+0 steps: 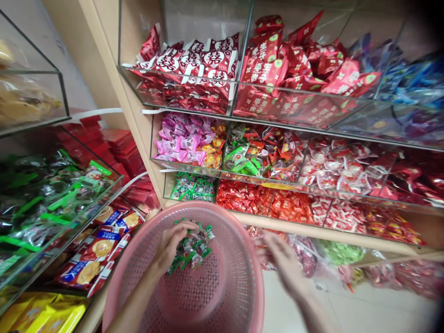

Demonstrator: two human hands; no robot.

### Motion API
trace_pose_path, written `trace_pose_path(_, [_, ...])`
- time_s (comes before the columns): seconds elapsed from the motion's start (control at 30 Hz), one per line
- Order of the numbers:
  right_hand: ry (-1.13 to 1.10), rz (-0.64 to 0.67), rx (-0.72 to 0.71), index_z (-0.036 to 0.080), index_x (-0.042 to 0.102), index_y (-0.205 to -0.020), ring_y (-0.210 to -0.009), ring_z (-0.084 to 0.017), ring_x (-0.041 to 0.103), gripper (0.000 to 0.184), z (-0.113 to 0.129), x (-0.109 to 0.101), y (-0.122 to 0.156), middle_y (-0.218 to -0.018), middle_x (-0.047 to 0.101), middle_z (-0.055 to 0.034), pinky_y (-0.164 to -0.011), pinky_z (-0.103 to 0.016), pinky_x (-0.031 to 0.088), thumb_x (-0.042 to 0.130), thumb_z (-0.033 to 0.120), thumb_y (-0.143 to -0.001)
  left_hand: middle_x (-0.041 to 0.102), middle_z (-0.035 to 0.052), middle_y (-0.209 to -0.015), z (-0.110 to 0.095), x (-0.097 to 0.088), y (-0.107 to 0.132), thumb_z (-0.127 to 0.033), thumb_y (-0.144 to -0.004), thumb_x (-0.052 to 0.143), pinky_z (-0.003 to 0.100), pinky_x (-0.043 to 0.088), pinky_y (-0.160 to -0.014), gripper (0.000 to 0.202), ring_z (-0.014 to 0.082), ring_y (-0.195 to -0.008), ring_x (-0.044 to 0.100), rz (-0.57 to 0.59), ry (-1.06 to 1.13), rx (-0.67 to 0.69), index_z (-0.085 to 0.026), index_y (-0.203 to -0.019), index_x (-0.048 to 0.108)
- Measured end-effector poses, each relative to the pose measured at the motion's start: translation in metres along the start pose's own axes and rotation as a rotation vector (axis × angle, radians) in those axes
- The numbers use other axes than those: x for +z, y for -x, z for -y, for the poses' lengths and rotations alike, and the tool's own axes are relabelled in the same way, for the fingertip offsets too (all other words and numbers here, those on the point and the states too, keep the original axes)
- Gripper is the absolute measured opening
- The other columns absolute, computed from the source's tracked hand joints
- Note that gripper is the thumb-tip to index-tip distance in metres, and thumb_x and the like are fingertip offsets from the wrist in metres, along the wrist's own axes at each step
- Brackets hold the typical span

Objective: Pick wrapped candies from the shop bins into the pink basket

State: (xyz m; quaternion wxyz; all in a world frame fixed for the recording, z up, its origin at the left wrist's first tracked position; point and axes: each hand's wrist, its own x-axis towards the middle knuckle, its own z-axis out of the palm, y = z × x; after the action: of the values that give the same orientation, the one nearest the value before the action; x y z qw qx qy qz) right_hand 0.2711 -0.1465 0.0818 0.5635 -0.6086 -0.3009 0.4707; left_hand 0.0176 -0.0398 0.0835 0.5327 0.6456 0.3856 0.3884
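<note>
My left hand is inside a pink perforated plastic basket, its fingers curved around a bunch of small green-and-clear wrapped candies. Part of the bunch hides the palm, so how firmly it is gripped is hard to see. Just beyond the basket's right rim, my right hand hovers with fingers apart and nothing visible in them, somewhat blurred. Similar green-wrapped candies fill a bin on the lowest shelf behind the basket.
Clear bins hold red-and-white packets, red packets, pink-wrapped sweets and red-wrapped candies. Left are green-edged packs, biscuit packs and yellow packs. Bagged sweets lie below the right shelf.
</note>
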Motion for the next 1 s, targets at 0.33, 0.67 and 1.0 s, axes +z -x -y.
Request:
trace_pose_path(0.33, [0.217, 0.259, -0.179, 0.018, 0.067, -0.093, -0.062, -0.016, 0.058, 0.038, -0.041, 0.102, -0.014, -0.071, 0.066, -0.003, -0.058, -0.026, 0.043, 0.054, 0.051, -0.08, 0.06, -0.0006, -0.058, 0.029, 0.017, -0.012, -0.046, -0.079, 0.053, 0.023, 0.044, -0.053, 0.033, 0.0134, -0.054, 0.056, -0.037, -0.126, -0.128, -0.017, -0.089, 0.063])
trace_pose_path(0.67, [-0.138, 0.43, 0.277, 0.011, 0.066, -0.077, -0.061, -0.015, 0.064, 0.059, -0.055, 0.094, -0.011, -0.071, 0.068, -0.009, -0.057, -0.025, 0.046, 0.061, 0.069, -0.063, 0.055, -0.0022, -0.056, 0.051, 0.013, -0.013, -0.041, -0.076, 0.054, 0.021, 0.035, -0.052, 0.028, 0.0109, -0.054, 0.049, -0.087, -0.283, -0.141, -0.017, -0.068, 0.064])
trace_pose_path(1.0, [-0.101, 0.359, 0.32, 0.015, 0.066, -0.086, -0.069, -0.016, 0.065, 0.055, -0.052, 0.083, 0.0, -0.078, 0.068, -0.0056, -0.061, -0.025, 0.049, 0.057, 0.066, -0.069, 0.061, -0.0022, -0.067, 0.041, 0.009, -0.002, -0.024, -0.065, 0.057, 0.02, 0.038, -0.051, 0.009, 0.0089, -0.054, 0.051, 0.124, 0.057, -0.357, -0.017, -0.071, 0.059])
